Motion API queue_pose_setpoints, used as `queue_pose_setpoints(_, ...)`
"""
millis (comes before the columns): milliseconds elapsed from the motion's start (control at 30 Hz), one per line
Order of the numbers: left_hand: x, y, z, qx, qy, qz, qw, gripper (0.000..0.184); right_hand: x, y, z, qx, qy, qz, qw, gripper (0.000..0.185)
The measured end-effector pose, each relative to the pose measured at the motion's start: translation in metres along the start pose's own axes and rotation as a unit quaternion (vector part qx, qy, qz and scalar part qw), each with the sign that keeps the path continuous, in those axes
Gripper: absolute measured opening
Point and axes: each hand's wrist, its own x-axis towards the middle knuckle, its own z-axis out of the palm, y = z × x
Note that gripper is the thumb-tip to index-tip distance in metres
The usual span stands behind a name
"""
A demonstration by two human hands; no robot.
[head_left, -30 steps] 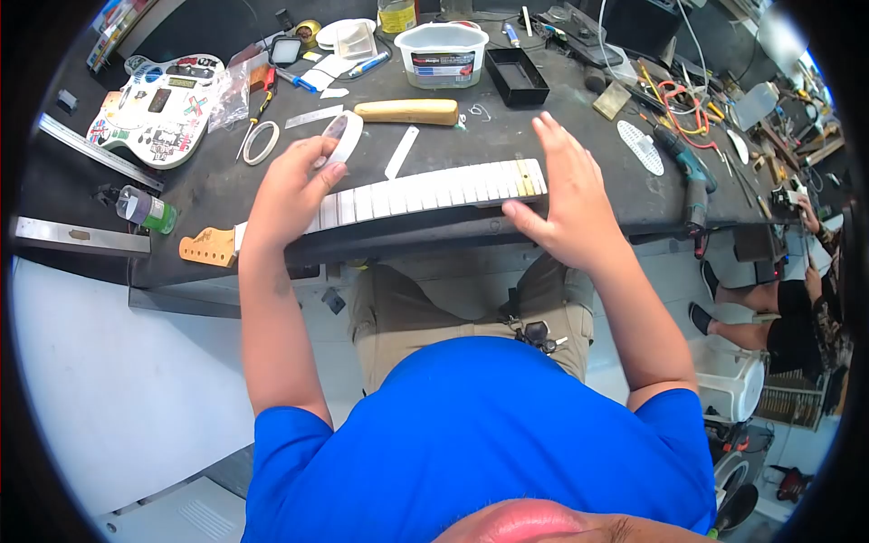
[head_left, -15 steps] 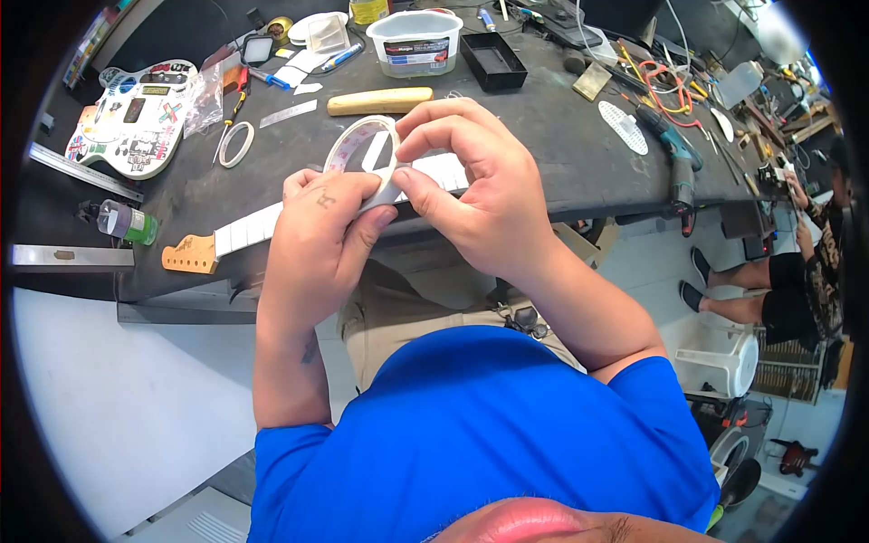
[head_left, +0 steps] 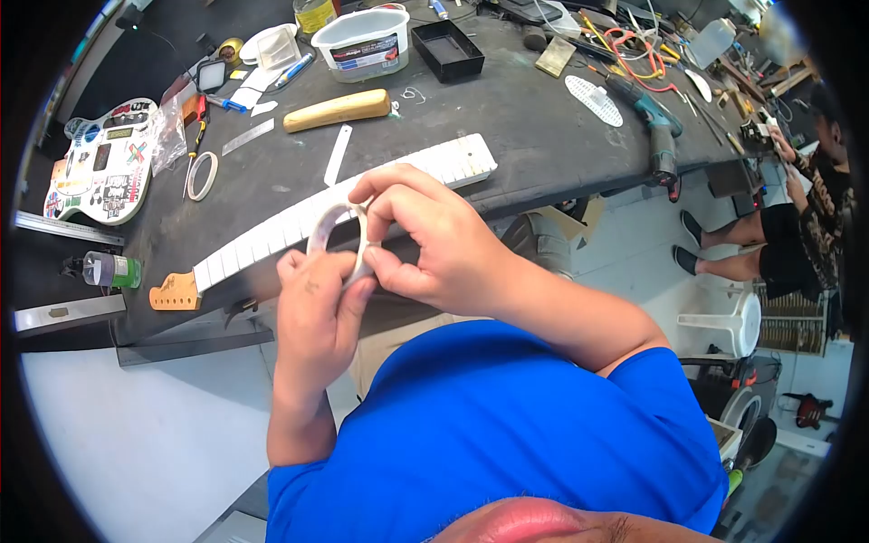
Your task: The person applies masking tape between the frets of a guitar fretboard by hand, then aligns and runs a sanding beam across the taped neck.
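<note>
A roll of white tape (head_left: 323,228) is held upright in front of my chest. My left hand (head_left: 319,308) grips its lower left side. The fingertips of my right hand (head_left: 430,237) pinch the roll's right edge. Behind and below the roll lies a guitar neck (head_left: 262,242), its fretboard covered in white strips, along the bench's front edge. Its bare wooden headstock (head_left: 176,292) points left. Beyond the neck are a small white strip (head_left: 339,155) and a wooden block (head_left: 337,110).
A stickered guitar body (head_left: 104,163), a second tape roll (head_left: 203,176) and a bottle (head_left: 111,271) are at left. A plastic tub (head_left: 364,54) and black tray (head_left: 448,51) stand behind. A drill (head_left: 654,127) lies right, near another person (head_left: 806,235).
My right hand came from the neck's right end to the tape roll and now pinches its edge. The roll moved from over the neck to between both hands. The camera view shifted.
</note>
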Motion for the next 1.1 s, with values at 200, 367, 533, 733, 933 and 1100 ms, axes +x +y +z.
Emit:
queue_pose_setpoints(200, -0.017, 0.003, 0.007, -0.033, -0.018, -0.031, 0.999, 0.013, -0.019, -0.002, 0.001, 0.000, -0.046, 0.042, 0.998, 0.015)
queue_pose_setpoints(367, -0.017, 0.007, 0.007, -0.049, -0.046, -0.035, 0.997, 0.011, -0.017, 0.004, 0.005, -0.099, -0.027, -0.062, 0.993, 0.014)
queue_pose_setpoints(533, -0.018, 0.004, 0.015, -0.093, -0.034, -0.079, 0.992, 0.012, -0.021, 0.014, 0.009, -0.125, -0.012, -0.076, 0.989, 0.016)
queue_pose_setpoints(733, -0.013, 0.000, 0.018, -0.123, -0.020, -0.130, 0.984, 0.017, -0.021, 0.013, -0.003, -0.033, -0.004, 0.017, 0.999, 0.019)
queue_pose_setpoints(933, -0.010, 0.002, 0.024, -0.173, -0.010, -0.112, 0.978, 0.013, -0.019, 0.017, -0.007, -0.114, -0.019, -0.031, 0.993, 0.014)
queue_pose_setpoints(1100, 0.001, -0.004, 0.008, -0.093, 0.028, -0.067, 0.993, 0.010, -0.012, 0.008, -0.018, -0.082, 0.012, 0.022, 0.996, 0.010)
